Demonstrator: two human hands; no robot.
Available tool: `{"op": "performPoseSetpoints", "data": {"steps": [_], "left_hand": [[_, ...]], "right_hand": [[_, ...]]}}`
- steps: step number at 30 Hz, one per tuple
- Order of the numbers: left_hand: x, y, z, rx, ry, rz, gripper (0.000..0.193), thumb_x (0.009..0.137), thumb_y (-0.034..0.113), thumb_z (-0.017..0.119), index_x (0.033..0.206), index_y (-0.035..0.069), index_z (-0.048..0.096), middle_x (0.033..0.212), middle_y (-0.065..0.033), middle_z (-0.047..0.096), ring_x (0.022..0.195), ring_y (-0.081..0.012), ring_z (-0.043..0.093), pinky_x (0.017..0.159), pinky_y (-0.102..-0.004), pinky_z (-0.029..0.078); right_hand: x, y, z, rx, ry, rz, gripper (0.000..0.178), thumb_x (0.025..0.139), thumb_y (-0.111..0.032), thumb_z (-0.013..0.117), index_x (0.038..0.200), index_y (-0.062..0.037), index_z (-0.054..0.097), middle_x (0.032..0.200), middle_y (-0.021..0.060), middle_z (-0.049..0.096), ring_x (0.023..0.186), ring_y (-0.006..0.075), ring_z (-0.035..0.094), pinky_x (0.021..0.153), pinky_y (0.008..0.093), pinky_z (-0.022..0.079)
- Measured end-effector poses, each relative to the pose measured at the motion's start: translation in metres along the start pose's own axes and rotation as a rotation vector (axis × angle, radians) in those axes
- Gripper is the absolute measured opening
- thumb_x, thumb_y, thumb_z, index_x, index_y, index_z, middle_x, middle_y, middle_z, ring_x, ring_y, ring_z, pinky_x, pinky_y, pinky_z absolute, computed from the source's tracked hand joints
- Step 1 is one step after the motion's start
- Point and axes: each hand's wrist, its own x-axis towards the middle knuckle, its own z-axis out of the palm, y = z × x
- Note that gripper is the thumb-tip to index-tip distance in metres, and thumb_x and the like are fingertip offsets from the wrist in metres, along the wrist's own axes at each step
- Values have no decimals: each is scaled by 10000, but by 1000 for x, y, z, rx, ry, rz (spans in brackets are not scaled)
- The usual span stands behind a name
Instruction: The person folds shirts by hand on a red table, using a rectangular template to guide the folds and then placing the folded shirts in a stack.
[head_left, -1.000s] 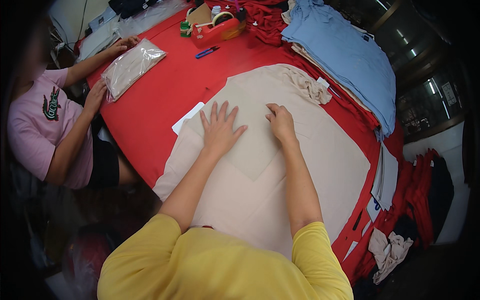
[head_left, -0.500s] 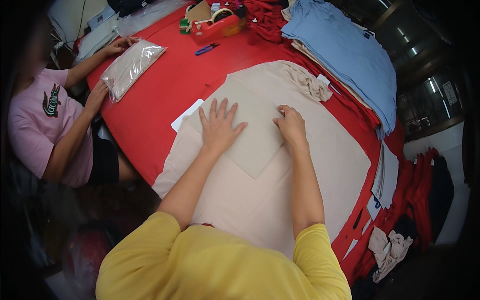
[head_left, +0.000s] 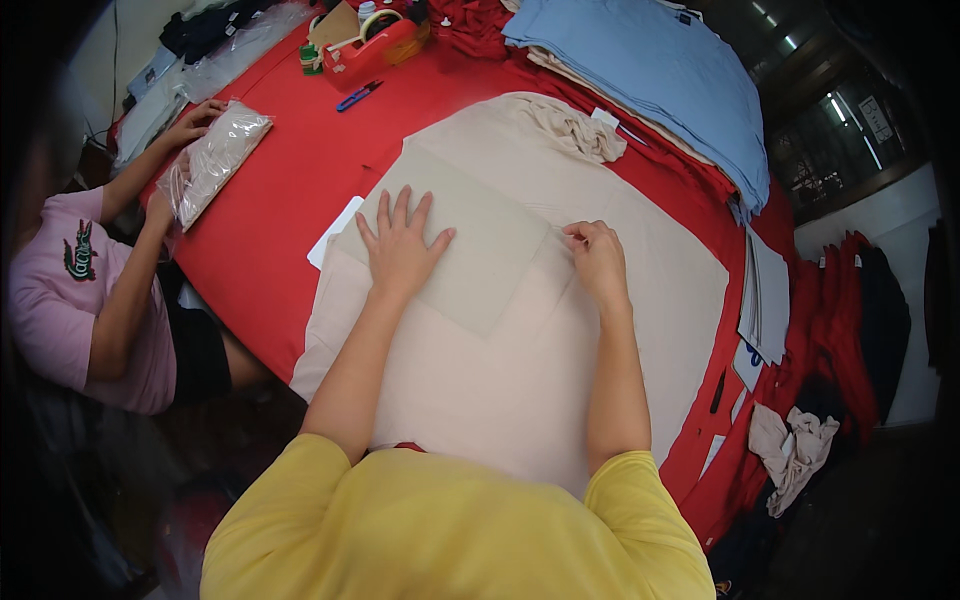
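While left hand [head_left: 402,252], splayed, partly hides grey sheet [head_left: 478,272], right hand [head_left: 600,264] bunches fingertips; grip on beige cloth [head_left: 520,400] unclear.

Left hand [head_left: 402,250] flat (right hand [head_left: 600,262] curled)

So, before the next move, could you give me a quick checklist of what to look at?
1. Left hand spread flat on the grey-green sheet: ok.
2. Right hand just beside the sheet's right corner: ok.
3. Right fingertips firmly gripping cloth: cannot tell.
4. Beige cloth smooth throughout: not ok, it is bunched at the far end.
5. Small blue tool clear of the cloth: ok, it lies apart on the red tabletop.
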Motion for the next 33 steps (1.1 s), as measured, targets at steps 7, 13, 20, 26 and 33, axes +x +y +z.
{"op": "performPoseSetpoints", "data": {"steps": [7, 13, 20, 26, 33], "left_hand": [[2, 0, 8, 40, 41, 20, 626, 889, 550, 537, 1415, 222, 454, 1512, -81, 340, 1437, -307, 194, 1122, -629, 50], [0, -2, 4, 27, 5, -13, 631, 888, 546, 536, 1419, 216, 448, 1517, -84, 333, 1437, -310, 194, 1122, -629, 54], [4, 1, -6, 18, -53, -14, 666, 866, 536, 561, 1424, 192, 442, 1517, -86, 334, 1431, -310, 202, 1126, -616, 70], [9, -3, -28, -60, -112, 21, 749, 787, 554, 649, 1395, 154, 474, 1496, -65, 381, 1410, -307, 249, 1132, -592, 96], [5, -10, -12, -110, 15, 97, 820, 729, 595, 692, 1376, 136, 487, 1484, -39, 405, 1402, -285, 272, 1138, -573, 100]], "right_hand": [[-49, 8, 58, -198, 291, -290, 366, 924, -283, 573, 1236, -92, 594, 1314, 137, 503, 1241, 327, 422, 1038, 559, 292], [-78, -17, 50, -290, 297, -244, 395, 926, -267, 575, 1287, -106, 562, 1403, 132, 441, 1332, 349, 342, 1098, 607, 171], [-86, -20, 50, -172, 82, -154, 347, 924, -227, 569, 1250, -111, 593, 1376, 136, 475, 1309, 347, 367, 1102, 575, 192], [79, 9, 22, -80, 375, -257, 375, 898, -152, 578, 1270, -100, 569, 1346, 183, 486, 1248, 373, 411, 1020, 495, 357], [184, 21, 18, -279, 308, -164, 376, 820, -119, 613, 1193, -81, 608, 1205, 164, 568, 1051, 338, 529, 905, 512, 388]]}}
